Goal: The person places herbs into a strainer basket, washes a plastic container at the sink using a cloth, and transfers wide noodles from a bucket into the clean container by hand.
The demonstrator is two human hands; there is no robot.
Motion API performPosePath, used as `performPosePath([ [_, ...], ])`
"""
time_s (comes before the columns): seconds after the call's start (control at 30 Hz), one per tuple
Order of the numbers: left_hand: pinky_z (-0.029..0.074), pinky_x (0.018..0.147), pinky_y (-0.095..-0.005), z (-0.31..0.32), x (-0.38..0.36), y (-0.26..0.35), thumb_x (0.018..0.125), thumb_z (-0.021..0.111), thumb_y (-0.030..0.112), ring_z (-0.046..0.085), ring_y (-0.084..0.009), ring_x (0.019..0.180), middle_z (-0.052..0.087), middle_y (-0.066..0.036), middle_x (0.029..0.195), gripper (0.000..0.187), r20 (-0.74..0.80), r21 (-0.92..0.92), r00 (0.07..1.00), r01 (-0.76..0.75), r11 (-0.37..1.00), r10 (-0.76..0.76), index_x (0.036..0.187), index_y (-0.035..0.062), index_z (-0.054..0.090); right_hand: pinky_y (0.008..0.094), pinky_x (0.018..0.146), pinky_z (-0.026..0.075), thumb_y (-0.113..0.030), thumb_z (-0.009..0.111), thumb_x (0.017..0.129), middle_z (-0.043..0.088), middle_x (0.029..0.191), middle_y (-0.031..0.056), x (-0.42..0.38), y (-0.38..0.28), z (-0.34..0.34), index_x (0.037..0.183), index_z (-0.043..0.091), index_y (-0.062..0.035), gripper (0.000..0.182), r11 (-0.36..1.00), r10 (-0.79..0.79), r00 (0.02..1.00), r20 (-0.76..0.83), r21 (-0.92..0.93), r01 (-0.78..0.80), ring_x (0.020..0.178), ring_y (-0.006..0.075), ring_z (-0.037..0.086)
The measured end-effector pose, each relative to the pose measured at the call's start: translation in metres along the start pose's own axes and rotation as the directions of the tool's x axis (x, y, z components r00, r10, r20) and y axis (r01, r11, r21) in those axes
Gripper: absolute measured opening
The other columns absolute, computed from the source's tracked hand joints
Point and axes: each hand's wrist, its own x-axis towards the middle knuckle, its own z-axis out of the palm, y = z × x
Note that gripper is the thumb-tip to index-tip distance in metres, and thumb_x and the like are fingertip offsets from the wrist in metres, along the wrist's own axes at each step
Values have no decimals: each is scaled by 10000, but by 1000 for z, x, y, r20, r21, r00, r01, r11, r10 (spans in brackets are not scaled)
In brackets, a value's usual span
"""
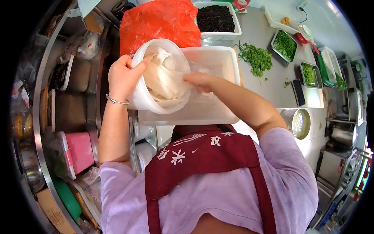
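Observation:
My left hand (124, 77) grips the left rim of a white round plastic tub (137, 95), thumb over the edge. The tub is tilted, its mouth facing me. Inside lie pale, wide, flat strips (161, 80); their exact kind I cannot make out. My right hand (199, 81) is closed at the tub's right rim, its fingertips partly hidden. Behind that hand is crumpled clear plastic film (200, 68). Under the tub stands a large translucent rectangular bin (224, 58), whose left part is covered.
A red plastic bag (159, 21) and a box of black strips (215, 18) stand behind. Loose green herbs (255, 58), trays of chopped greens (285, 45) and a phone (298, 92) lie at right. A metal pot (301, 123) stands lower right; shelves (99, 74) line the left.

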Motion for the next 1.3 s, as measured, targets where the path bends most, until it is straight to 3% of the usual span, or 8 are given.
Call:
performPosePath([
  [0.37,418,511,-334,22,-7,29,624,724,373,528,-227,513,544,-107,570,424,49,216,999,-29,976,19,564,39,470,390,948,358,-319,523,796,453,1300,154,21,16,-16,1304,425,-27,594,992,9,999,-49,-128,-16,1179,268,438],
  [0.43,421,514,-337,26,-10,36,622,721,379,539,-237,522,553,-114,578,424,59,237,998,-36,971,23,567,40,473,345,865,431,-268,514,801,522,1213,137,29,24,-18,1274,453,-21,537,962,-86,990,-113,-269,53,1050,220,537],
  [0.67,410,505,-367,35,-10,47,610,710,373,522,-258,513,533,-112,558,410,93,307,990,-128,943,104,559,41,475,366,974,353,-274,530,778,469,1282,135,15,23,-21,1321,404,-55,599,984,-100,994,40,-143,105,1189,237,439],
  [0.93,413,499,-387,49,-18,54,609,700,382,520,-297,517,523,-131,550,413,73,383,981,-196,903,182,545,43,472,390,838,457,-189,593,699,537,1183,161,52,46,-35,1274,448,-20,616,964,-175,984,-30,-207,165,1049,274,544],
  [1.03,418,504,-391,52,-22,60,598,703,377,534,-308,536,529,-140,560,406,73,431,973,-228,873,218,549,41,480,371,889,407,-122,596,699,518,1202,130,53,43,-30,1239,498,-69,551,949,-7,991,-136,-313,-37,1108,240,493],
  [1.13,428,514,-404,55,-25,67,587,706,364,544,-319,558,537,-147,575,390,76,467,954,-291,835,289,558,40,491,372,868,420,-105,600,692,531,1165,146,64,45,-24,1218,508,-46,538,935,-83,990,-117,-353,36,1091,255,498],
  [1.27,440,530,-421,57,-27,70,581,710,350,549,-324,571,542,-156,582,383,62,482,918,-371,794,391,561,35,493,373,839,433,-99,612,679,559,1120,145,35,34,-12,1163,550,-29,493,962,-186,969,-163,-231,145,1032,256,525],
  [1.3,443,534,-424,57,-26,71,580,712,347,550,-325,573,543,-158,582,384,67,497,918,-370,785,391,560,34,492,374,823,436,-88,606,675,569,1095,140,29,30,-11,1131,567,-21,463,960,-279,956,-86,-43,277,1001,248,532],
])
